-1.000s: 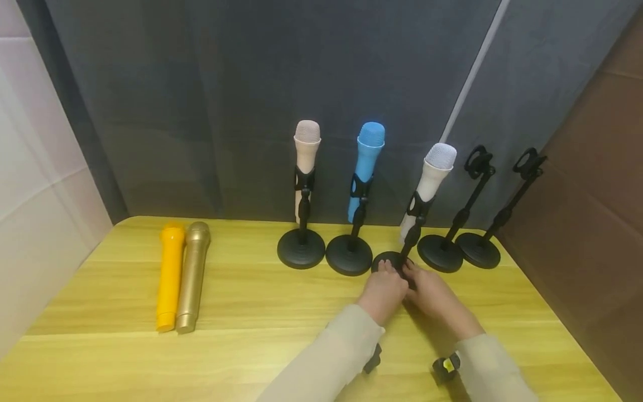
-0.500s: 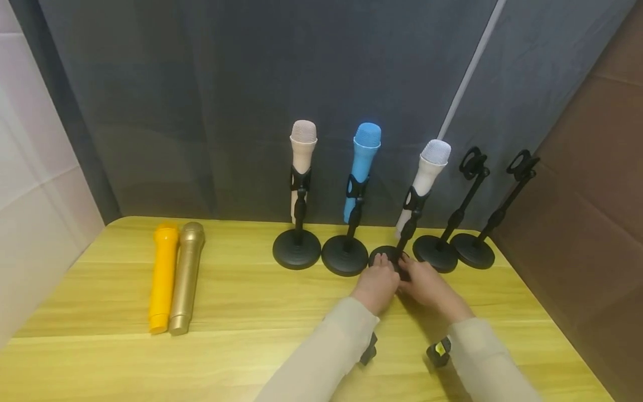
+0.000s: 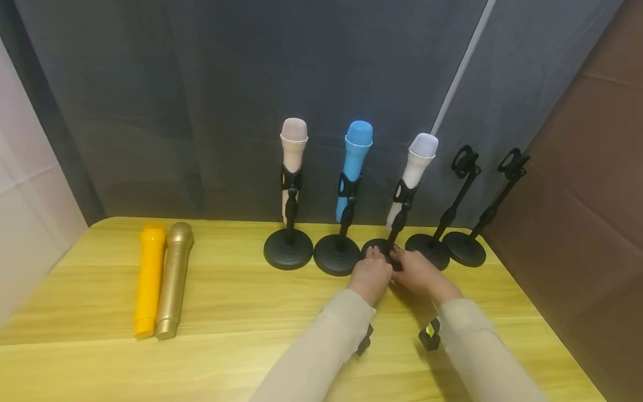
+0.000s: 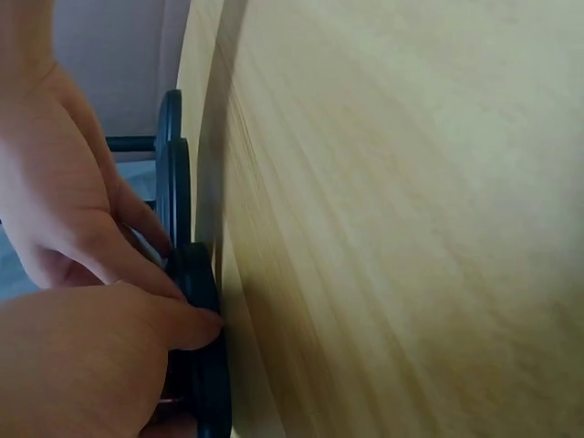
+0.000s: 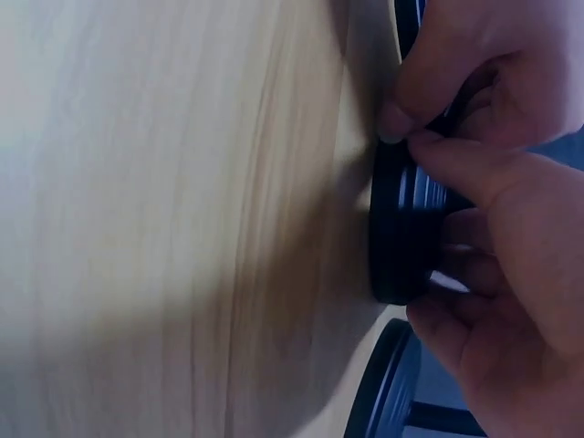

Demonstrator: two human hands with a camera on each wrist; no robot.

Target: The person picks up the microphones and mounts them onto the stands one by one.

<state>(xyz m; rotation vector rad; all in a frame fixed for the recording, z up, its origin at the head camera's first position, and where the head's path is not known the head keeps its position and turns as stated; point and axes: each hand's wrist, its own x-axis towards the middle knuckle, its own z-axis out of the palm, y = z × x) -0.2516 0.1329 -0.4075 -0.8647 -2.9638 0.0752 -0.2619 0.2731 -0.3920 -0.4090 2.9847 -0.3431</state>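
Note:
A white microphone [image 3: 418,162] leans in the clip of a black desk stand [image 3: 397,223] on the table. My left hand [image 3: 370,276] grips the near left of that stand's round base, its thumb at the lower edge in the left wrist view. From the other side, my right hand [image 3: 421,273] holds the same base [image 5: 391,228], thumb on its side and fingers over the top. The two hands nearly meet at the front edge. To the left stand a blue microphone [image 3: 355,153] and a pale beige microphone [image 3: 293,151], each in its own stand.
Two stands with bare clips, a nearer one [image 3: 428,251] and a farther one [image 3: 464,249], stand at the right by the brown cloth wall [image 3: 567,223]. A yellow microphone [image 3: 149,279] and a gold microphone [image 3: 173,279] lie side by side at the left. A grey curtain [image 3: 226,111] hangs behind.
Both hands have moved the white microphone's stand slightly back, more into line with the other stands. The head view has shifted a little to the right.

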